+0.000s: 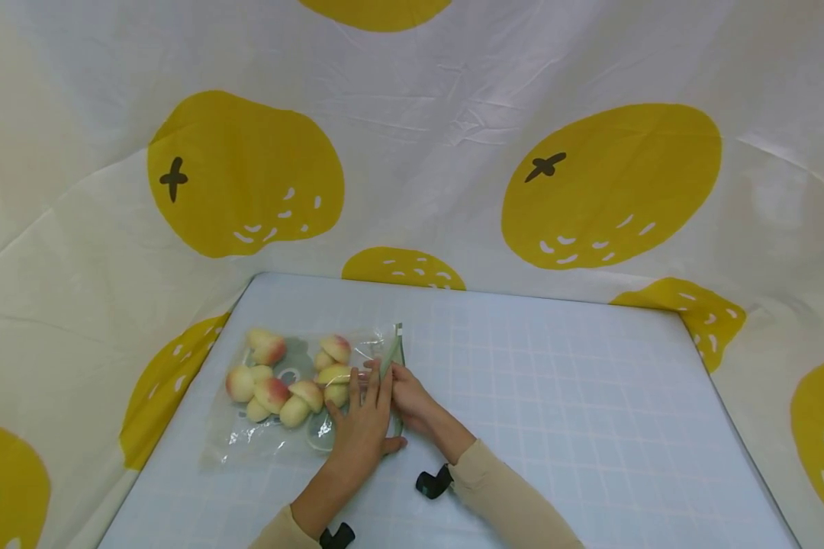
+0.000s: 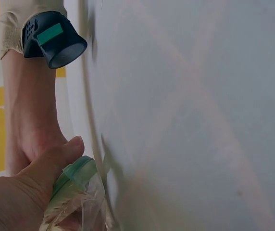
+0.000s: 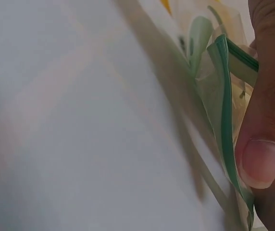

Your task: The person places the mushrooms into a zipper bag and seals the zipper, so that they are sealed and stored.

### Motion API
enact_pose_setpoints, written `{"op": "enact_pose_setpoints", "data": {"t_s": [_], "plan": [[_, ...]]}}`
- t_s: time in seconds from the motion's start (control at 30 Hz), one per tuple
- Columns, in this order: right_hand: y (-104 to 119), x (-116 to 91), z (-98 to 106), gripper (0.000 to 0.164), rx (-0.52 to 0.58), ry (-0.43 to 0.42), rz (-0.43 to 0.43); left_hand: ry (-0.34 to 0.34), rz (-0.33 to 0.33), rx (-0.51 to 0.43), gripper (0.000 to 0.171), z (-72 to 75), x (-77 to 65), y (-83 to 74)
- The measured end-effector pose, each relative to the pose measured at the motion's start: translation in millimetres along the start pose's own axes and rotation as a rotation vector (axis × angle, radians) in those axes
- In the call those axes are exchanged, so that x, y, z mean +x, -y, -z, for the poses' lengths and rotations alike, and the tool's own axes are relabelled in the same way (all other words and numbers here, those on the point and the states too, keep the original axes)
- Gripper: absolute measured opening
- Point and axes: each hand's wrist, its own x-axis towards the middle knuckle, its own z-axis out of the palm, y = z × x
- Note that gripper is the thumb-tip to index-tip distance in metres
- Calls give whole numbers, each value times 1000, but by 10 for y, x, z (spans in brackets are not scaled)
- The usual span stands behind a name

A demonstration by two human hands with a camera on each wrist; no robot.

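Note:
A clear zip-top bag (image 1: 240,446) with a green zip strip lies on the table, its strip side toward the right. Inside are several pale yellow, pink-tinged pieces (image 1: 305,396), round or mushroom-like; their exact kind is unclear. My left hand (image 1: 362,423) rests on the bag near its mouth, fingers straight and thumb spread toward the strip. At that mouth, my right hand (image 1: 415,400) pinches the edge; in the right wrist view its thumb (image 3: 262,159) presses on the green zip strip (image 3: 224,110). The strip stands partly parted above. Some right fingers are hidden behind the left hand.
A pale checked cloth covers the table (image 1: 556,396). Behind and beside it hangs a white curtain (image 1: 419,152) printed with yellow fruit. Black wrist cameras sit at both cuffs, the right one (image 1: 434,482) close to the tabletop.

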Motion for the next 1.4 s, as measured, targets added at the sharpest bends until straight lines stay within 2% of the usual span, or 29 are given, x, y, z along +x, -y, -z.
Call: {"op": "enact_pose_setpoints", "data": {"t_s": [0.23, 0.47, 0.87, 1.2, 1.4], "plan": [[9, -17, 85, 34, 33, 21, 12, -30, -12, 12, 130, 1, -8, 9], [79, -81, 230, 43, -37, -5, 18, -7, -11, 50, 130, 12, -1, 16], [154, -208, 373, 43, -72, 22, 87, 0, -9, 49, 125, 7, -2, 14], [229, -285, 538, 41, -160, -37, 127, 4, -7, 111, 116, 13, -9, 0], [238, -336, 621, 41, -183, -69, 134, -30, -22, 133, 106, 3, -33, 5]]}}
